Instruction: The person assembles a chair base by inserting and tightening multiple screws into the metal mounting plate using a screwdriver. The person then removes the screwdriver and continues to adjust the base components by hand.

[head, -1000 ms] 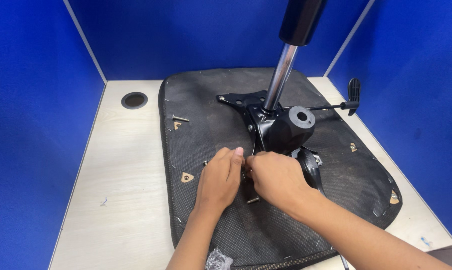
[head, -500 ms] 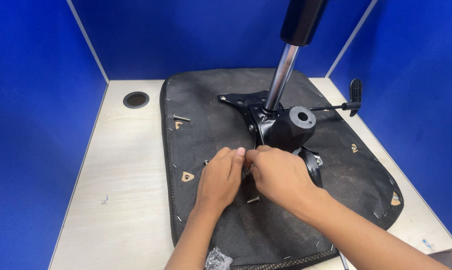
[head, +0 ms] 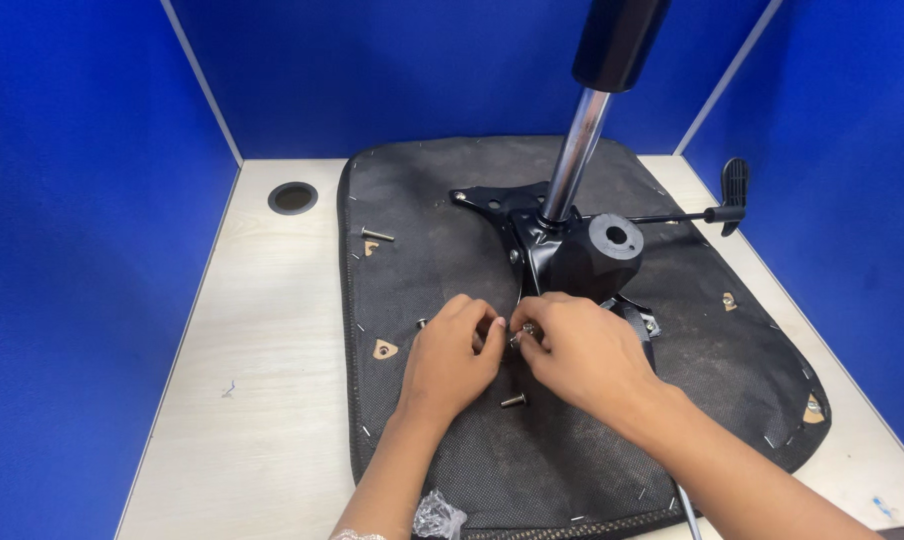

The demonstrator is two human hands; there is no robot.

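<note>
Silver metal glints between the fingertips: a small bolt (head: 519,335) is pinched by both the left hand (head: 452,360) and the right hand (head: 577,350), just in front of the black chair mechanism (head: 572,255) on the upturned seat base (head: 572,440). Another bolt (head: 513,401) lies below the hands, a third (head: 377,235) near the seat's far left edge. A chrome post (head: 577,150) rises behind; a lever (head: 717,205) juts right. Plastic wrap (head: 438,516) sits on the table (head: 262,340). Since a second ago, the hands have barely shifted.
</note>
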